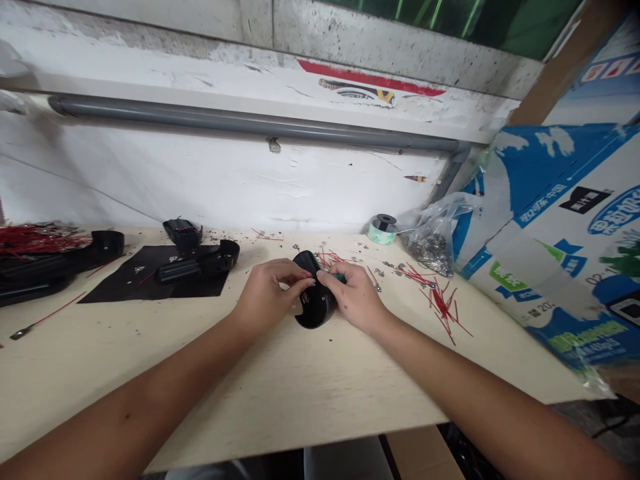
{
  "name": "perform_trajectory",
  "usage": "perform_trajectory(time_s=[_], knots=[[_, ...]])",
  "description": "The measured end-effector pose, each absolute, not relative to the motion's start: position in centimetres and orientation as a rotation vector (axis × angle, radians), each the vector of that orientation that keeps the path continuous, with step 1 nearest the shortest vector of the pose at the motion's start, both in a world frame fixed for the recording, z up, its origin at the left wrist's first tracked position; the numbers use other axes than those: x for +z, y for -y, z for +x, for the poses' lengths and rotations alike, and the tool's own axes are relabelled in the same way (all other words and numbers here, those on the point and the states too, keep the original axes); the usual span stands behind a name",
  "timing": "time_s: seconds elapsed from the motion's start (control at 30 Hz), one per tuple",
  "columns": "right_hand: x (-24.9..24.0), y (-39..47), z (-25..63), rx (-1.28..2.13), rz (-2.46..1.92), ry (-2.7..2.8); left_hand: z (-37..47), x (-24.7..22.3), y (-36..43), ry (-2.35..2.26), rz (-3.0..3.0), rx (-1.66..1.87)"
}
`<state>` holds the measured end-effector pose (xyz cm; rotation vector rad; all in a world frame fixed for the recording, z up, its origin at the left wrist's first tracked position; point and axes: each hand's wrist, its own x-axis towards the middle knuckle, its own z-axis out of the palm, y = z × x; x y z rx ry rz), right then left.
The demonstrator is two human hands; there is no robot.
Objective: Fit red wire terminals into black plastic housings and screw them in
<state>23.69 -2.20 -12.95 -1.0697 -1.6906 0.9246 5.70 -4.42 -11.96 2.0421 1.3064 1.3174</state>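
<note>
A black plastic housing [316, 305] with a rounded, cup-like lower end is held tilted just above or on the table, between my two hands. My left hand [273, 287] is closed in a pinch at the housing's left edge, with a small red piece of wire [306, 273] showing at the fingertips. Closed round the housing's right side is my right hand [353, 293], its thumb on the upper edge. A dark green item [340, 277] shows between that thumb and forefinger; its kind is hidden. Behind the hands lie loose red wires [333, 259].
Black housings [197, 263] lie on a black sheet [120, 283] at left, beside a red wire heap [40, 239]. More red wires [443, 307], a spool [383, 229] and a clear bag of metal bits [433, 247] are at right. A blue-white carton [565, 233] borders the table.
</note>
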Motion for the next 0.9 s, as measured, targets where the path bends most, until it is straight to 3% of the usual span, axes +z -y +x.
perform_trajectory(time_s=[0.6,0.9], knots=[[-13.7,1.9,23.7,0.929,-1.066,1.684,5.8,-11.9,4.5,-1.281,2.107,1.305],[-14.3,2.1,23.5,1.121,-1.077,1.598,5.6,-11.9,4.6,-1.325,2.179,1.215]])
